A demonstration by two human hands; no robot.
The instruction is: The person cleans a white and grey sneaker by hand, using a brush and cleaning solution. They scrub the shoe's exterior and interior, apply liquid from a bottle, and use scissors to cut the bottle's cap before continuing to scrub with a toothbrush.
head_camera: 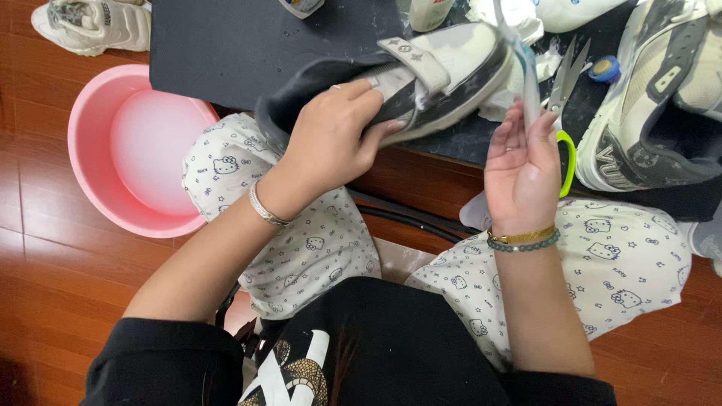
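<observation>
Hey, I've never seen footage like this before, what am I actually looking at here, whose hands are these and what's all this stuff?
There is one picture, taken by a camera worn on a person's head, looking down at their own lap and bare hands. The person sits at a dark table. Their left hand grips a grey and white sneaker by its side, tilted over the table edge. Their right hand holds a thin toothbrush up beside the shoe's toe. On the table lie scissors with a green handle, a small blue cap and a second sneaker. A pink basin stands on the wooden floor, and another pale shoe lies further off.
</observation>
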